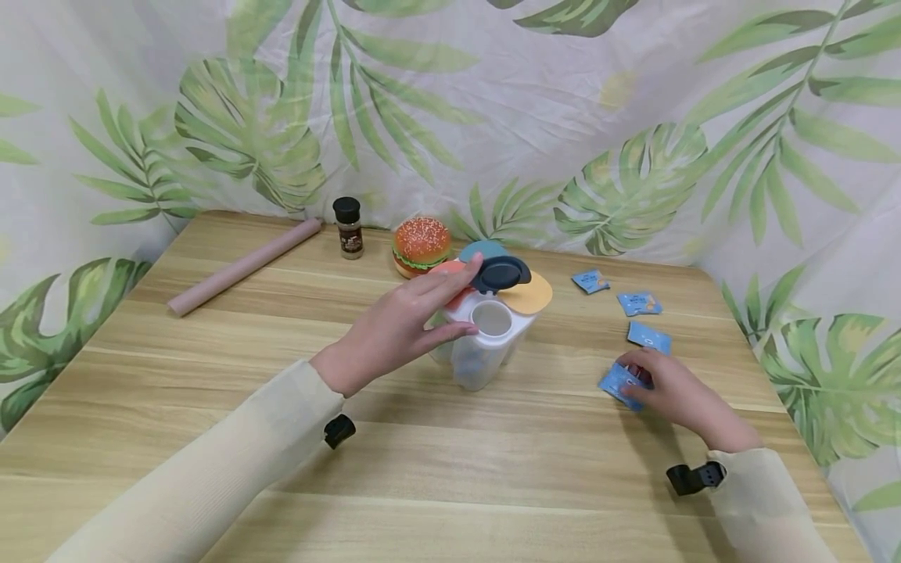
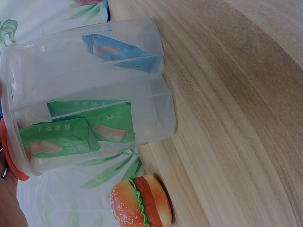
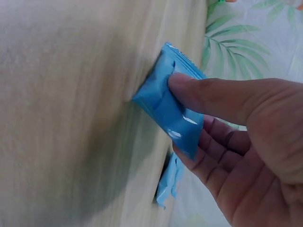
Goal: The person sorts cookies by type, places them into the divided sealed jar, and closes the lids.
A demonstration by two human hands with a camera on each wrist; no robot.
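Observation:
A clear storage container (image 1: 475,361) with several compartments stands mid-table. Its dark lid (image 1: 500,274) is raised over the front compartment, while the red, teal and yellow lids lie flat. My left hand (image 1: 404,320) reaches over its left side, extended fingers by the raised lid and thumb at the white rim. Through the wall, the left wrist view shows a blue packet (image 2: 123,53) in one compartment and green packets (image 2: 111,120) in the neighbouring one. At the right, my right hand (image 1: 669,391) pinches a blue snack packet (image 3: 165,97) between thumb and fingers, close over the table.
Three more blue packets (image 1: 648,336) lie in a loose line beyond my right hand. Behind the container sits a toy hamburger (image 1: 421,244), with a black-capped spice jar (image 1: 348,228) to its left. A pinkish roll (image 1: 242,268) lies at the table's back left.

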